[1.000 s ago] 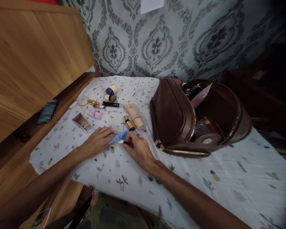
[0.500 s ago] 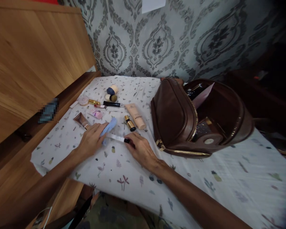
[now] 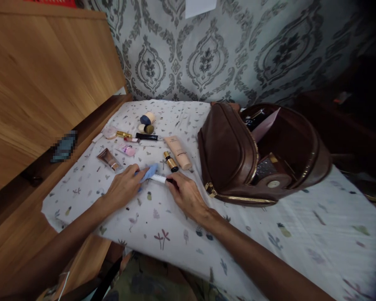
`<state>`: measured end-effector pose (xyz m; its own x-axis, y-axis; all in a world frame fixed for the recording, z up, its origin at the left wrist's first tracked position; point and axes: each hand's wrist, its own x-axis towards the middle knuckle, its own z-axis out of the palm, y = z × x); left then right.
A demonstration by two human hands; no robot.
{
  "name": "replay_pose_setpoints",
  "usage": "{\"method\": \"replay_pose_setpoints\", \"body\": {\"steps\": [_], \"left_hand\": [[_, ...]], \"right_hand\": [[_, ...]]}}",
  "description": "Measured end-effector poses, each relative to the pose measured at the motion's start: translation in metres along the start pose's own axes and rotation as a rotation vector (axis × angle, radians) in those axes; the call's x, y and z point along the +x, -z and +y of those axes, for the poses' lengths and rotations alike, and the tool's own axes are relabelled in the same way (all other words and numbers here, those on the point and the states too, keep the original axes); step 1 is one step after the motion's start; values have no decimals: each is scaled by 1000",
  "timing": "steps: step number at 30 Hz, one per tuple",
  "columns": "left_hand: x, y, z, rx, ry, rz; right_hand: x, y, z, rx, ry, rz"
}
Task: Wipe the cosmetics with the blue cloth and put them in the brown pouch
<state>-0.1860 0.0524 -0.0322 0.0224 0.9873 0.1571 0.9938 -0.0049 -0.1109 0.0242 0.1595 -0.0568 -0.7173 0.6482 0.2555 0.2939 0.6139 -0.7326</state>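
Observation:
My left hand is closed on a light blue cloth, which is wrapped over one end of a slim white tube. At its dark end, the fingers of my right hand pinch the same tube. Just beyond lie a small gold-and-black bottle and a peach squeeze tube. A brown tube rests on the patterned cloth near my left hand, with a small pink-and-lilac tube behind it. The left end of the white tube is hidden by the cloth and fingers.
An unzipped brown leather bag stands at right with items inside. Farther back lie a black-handled stick, a gold tube, a round compact and sponge-like pieces. A wooden panel rises at left.
My left hand and the blue cloth have shifted right and slightly away from me, toward my right hand. Less of the white tube shows between the hands.

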Motion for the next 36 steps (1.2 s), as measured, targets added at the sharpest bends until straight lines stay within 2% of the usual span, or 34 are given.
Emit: {"method": "replay_pose_setpoints", "body": {"steps": [3, 6, 9, 12, 15, 20, 23, 25, 27, 29, 33, 36], "left_hand": [[0, 3, -4, 64, 64, 14], [-1, 5, 7, 123, 116, 77], [-2, 3, 30, 115, 22, 111], [-2, 1, 48, 95, -111, 61], [0, 2, 45, 101, -48, -17], [5, 7, 22, 96, 128, -155], [6, 8, 17, 68, 155, -170], [5, 8, 19, 45, 170, -133], [3, 9, 25, 0, 165, -73], [2, 9, 36, -53, 100, -30], [1, 8, 56, -20, -49, -42], [4, 6, 53, 53, 7, -66]], "right_hand": [[0, 1, -1, 24, 18, 24], [-1, 2, -3, 36, 19, 41], [0, 3, -3, 49, -3, 61], [1, 3, -3, 89, -28, 59], [1, 4, -4, 159, -88, 23], [2, 5, -4, 225, -143, 6], [3, 5, -4, 239, -110, 29], [2, 4, -3, 228, -108, 44], [2, 3, -2, 217, -110, 51], [1, 2, -1, 224, -100, 48], [0, 1, -1, 305, -115, 41], [1, 0, 0, 451, -189, 58]]}}
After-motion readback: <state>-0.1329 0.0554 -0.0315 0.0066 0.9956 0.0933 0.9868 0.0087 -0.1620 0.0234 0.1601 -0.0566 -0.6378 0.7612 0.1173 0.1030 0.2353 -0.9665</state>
